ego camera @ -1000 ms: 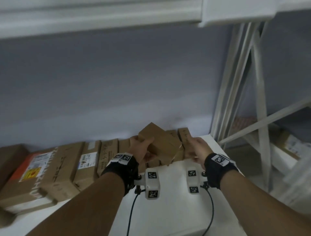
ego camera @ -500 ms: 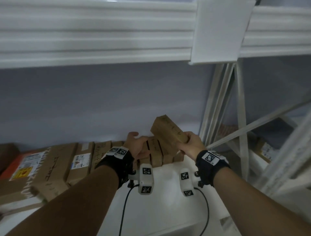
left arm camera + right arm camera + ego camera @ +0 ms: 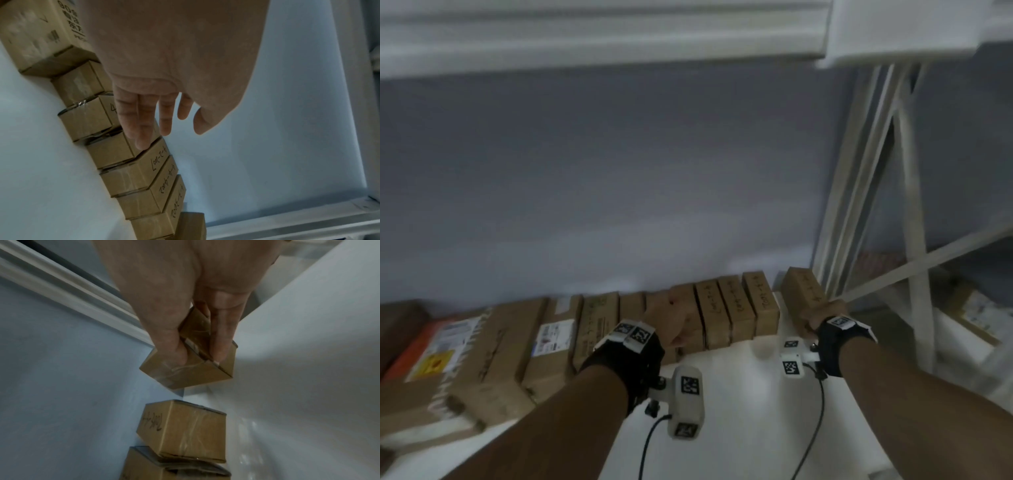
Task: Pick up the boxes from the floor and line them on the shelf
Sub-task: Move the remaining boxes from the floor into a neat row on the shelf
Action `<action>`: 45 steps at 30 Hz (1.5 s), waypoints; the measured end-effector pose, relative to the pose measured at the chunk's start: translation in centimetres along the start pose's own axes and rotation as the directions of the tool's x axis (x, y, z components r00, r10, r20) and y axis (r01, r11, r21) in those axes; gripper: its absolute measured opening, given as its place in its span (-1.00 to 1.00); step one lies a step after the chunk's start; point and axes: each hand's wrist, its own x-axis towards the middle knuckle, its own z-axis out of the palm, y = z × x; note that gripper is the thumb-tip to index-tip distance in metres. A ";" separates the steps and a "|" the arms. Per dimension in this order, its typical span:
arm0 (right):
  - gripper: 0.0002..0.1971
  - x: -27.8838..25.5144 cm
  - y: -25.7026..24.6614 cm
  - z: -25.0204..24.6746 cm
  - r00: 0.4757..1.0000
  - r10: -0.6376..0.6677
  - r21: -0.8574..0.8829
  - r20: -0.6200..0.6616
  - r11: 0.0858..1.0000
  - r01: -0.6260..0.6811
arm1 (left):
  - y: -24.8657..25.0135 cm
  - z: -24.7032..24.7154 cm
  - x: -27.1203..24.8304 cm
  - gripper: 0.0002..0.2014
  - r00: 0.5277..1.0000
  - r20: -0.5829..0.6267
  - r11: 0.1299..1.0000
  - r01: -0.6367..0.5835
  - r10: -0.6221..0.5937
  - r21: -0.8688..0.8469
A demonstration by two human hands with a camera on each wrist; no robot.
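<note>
A row of small brown cardboard boxes (image 3: 729,311) with handwritten labels stands along the blue wall on the white shelf (image 3: 739,394). My right hand (image 3: 822,315) grips one more small box (image 3: 803,291) at the row's right end, a gap apart from the last box (image 3: 760,301). In the right wrist view, thumb and fingers (image 3: 222,337) pinch this box (image 3: 191,368) near the shelf corner. My left hand (image 3: 671,318) lies with straight fingers (image 3: 141,123) on top of the row's small boxes (image 3: 123,162), holding nothing.
Larger cardboard cartons (image 3: 493,346) with printed labels fill the shelf's left part. A white upright and diagonal brace (image 3: 887,205) of the shelf frame stand just right of the held box. An upper shelf (image 3: 602,31) runs overhead. More boxes (image 3: 976,308) sit beyond the frame.
The right hand has carried the small box from above the row down to the row's right end. The left hand let go of it and now rests on the row.
</note>
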 end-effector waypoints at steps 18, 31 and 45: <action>-0.14 -4.1 0.7 2.1 0.994 -0.011 0.175 0.105 0.985 -0.007 | -0.1 -2.4 -0.3 -0.78 0.996 -0.079 0.999 0.038 -0.041 -0.036; -0.71 -30.2 -2.6 5.9 0.861 -0.067 -0.212 0.504 0.957 0.198 | -6.8 -11.5 -17.0 -0.82 0.990 -0.127 0.991 0.049 -0.064 -0.123; -0.73 -44.2 12.6 20.3 0.734 0.237 -0.527 0.637 0.828 0.190 | -28.5 -20.1 -27.4 -0.62 0.853 -0.215 0.879 0.470 -0.476 -0.082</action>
